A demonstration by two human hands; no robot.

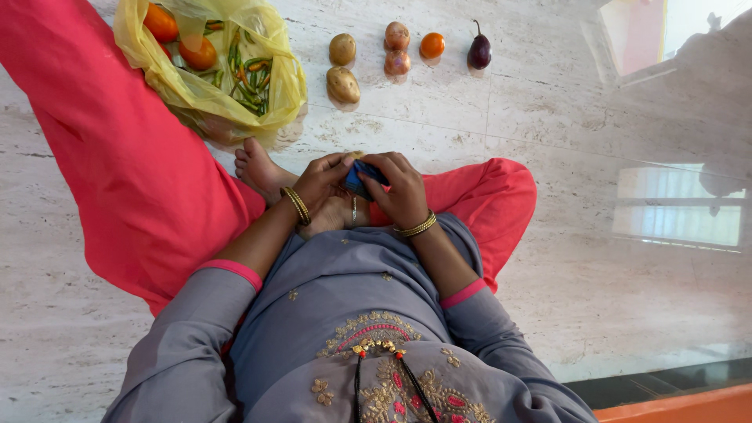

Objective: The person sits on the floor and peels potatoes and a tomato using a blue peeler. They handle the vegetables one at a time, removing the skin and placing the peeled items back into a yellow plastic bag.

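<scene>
Both hands meet over the lap: left hand [323,178] and right hand [401,188] pinch a small blue object [362,178] between them, above the marble floor [548,141], near a yellow bag [211,102] and potatoes [343,84].

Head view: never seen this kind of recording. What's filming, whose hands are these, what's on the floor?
One camera, worn on a person's head, looks down at their lap. No machine: the person sits on a pale stone floor. The left hand and right hand together hold a small blue thing; what it is cannot be told. Ahead lie two potatoes, two onions, a tomato and an eggplant. To the left, an open yellow bag holds tomatoes and green chillies.
</scene>
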